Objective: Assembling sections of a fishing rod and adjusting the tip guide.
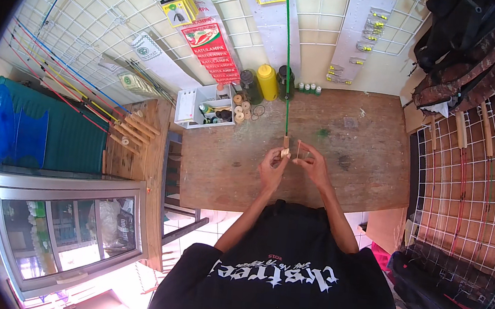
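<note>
A green fishing rod (pixel 288 44) runs from the far edge of the table toward me, ending in a short wooden handle (pixel 286 141). My left hand (pixel 272 164) is closed round the near end of this handle, where a pale wooden piece (pixel 285 152) shows at the fingertips. Just to its right, my right hand (pixel 315 166) is held up with thumb and forefinger curled close together. Something thin and pale seems to be pinched there, too small to name. Both hands are over the near part of the wooden table (pixel 367 161).
At the back left of the table stand a white divided box (pixel 189 109), wooden spools (pixel 240 117), a yellow bottle (pixel 267 83) and dark jars (pixel 250 86). Small bottles (pixel 308 89) line the back edge. More rods (pixel 135 127) lean left; a glass cabinet (pixel 65 226) stands nearer.
</note>
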Available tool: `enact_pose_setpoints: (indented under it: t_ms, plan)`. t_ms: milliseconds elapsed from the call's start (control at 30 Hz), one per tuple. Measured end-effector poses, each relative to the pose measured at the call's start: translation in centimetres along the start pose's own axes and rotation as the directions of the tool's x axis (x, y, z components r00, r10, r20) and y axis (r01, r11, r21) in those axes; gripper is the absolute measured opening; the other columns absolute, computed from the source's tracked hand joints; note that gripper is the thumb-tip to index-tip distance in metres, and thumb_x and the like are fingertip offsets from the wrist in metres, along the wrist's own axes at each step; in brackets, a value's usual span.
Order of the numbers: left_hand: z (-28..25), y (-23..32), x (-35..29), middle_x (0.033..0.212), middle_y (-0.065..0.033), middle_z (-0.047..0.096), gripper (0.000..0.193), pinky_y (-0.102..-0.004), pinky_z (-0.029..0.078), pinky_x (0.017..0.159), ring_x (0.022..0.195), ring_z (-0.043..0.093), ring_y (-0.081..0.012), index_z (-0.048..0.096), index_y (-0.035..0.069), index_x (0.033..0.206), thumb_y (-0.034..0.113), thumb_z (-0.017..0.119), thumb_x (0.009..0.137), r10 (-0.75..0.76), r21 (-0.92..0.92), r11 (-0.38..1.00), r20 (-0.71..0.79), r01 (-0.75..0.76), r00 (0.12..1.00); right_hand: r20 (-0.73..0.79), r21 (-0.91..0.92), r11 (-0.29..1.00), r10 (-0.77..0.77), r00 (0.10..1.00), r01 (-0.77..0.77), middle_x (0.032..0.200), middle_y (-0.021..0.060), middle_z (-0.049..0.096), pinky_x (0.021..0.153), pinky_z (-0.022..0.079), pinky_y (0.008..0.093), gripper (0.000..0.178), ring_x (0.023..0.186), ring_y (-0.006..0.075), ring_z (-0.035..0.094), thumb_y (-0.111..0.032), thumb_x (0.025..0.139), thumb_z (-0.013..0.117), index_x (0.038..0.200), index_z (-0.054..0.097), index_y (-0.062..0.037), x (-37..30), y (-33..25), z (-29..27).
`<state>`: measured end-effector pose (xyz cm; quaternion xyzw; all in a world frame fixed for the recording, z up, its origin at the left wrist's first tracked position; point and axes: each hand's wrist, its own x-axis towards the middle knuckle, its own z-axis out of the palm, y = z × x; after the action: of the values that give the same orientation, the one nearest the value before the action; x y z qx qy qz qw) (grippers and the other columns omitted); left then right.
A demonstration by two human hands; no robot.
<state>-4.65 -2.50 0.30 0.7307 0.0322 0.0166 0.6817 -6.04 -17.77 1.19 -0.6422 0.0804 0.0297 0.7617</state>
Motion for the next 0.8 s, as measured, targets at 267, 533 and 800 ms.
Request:
enact_pose_setpoints:
  t_ms: [267, 533, 800]
  plan:
    - [-0.4, -0.2, 0.1, 0.095, -0.0063, 0.068, 0.032, -0.0231, 0.050, 0.070, 0.082, 0.062, -0.0097, 0.062, -0.001, 0.116, 0.011, 0.068, 0.086, 0.012, 0.009, 1.000, 0.083, -0.013, 0.996, 0.071, -0.387, 0.870, -0.301, 0.951, 0.304, 0.125, 0.0186, 0.055, 0.081, 0.052, 0.0354, 0.061, 0.092, 0.0245, 0.067, -0.003, 0.075, 0.073, 0.131, 0.049, -0.0055, 0.2, 1.3, 1.6]
    - [-0.7, 1.7, -0.1, 0.096, -0.0098, 0.070, 0.037, -0.0250, 0.051, 0.072, 0.081, 0.062, -0.0091, 0.060, 0.002, 0.121, 0.011, 0.067, 0.086, -0.070, 0.149, 0.987, 0.051, 0.062, 0.996, 0.059, -0.444, 0.827, -0.357, 0.932, 0.345, 0.125, 0.0180, 0.055, 0.079, 0.052, 0.0365, 0.065, 0.094, 0.0253, 0.066, -0.002, 0.074, 0.073, 0.132, 0.046, -0.0050, -0.3, 0.4, 2.6]
    - [-0.2, 0.6, 0.0, 0.103, -0.0111, 0.066, 0.041, -0.0246, 0.051, 0.082, 0.091, 0.063, -0.0134, 0.055, -0.006, 0.123, 0.002, 0.067, 0.084, -0.078, -0.069, 0.994, 0.109, 0.086, 0.991, 0.037, -0.515, 0.803, -0.328, 0.944, 0.299, 0.124, 0.0184, 0.055, 0.083, 0.050, 0.0378, 0.062, 0.098, 0.0286, 0.062, 0.000, 0.074, 0.070, 0.132, 0.046, -0.0047, 0.1, 1.2, 2.9]
